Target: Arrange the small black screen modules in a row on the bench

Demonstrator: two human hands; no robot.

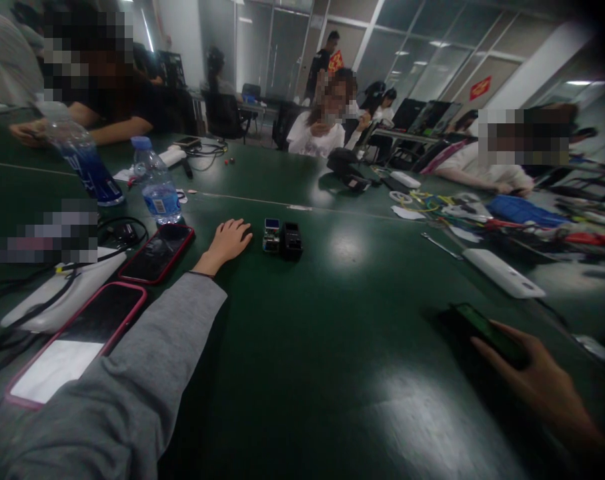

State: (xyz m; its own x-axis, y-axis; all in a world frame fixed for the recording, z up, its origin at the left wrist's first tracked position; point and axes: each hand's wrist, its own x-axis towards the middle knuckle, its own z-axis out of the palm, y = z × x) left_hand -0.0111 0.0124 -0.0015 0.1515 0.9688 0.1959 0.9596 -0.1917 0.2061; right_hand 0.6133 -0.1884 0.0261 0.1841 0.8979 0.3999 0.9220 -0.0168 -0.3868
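Observation:
My left hand [227, 243], in a grey sleeve, lies flat on the dark green table [302, 347] with its fingers spread, holding nothing. Just to its right stand a small circuit module with a blue screen [271, 235] and a black box-shaped part [291, 240], close to the fingertips but apart from them. My right hand [537, 380] rests at the lower right with its fingers on a dark green phone-like device [477, 328] that lies on the table; the picture is blurred there.
Two phones in red cases [157, 253] [77, 340] lie left of my arm, beside a white power strip [57, 293] with cables. Two water bottles [155, 183] [85, 157] stand behind. A white box [502, 273] and a clutter of wires and tools [482, 213] lie at right. Other people sit around the table.

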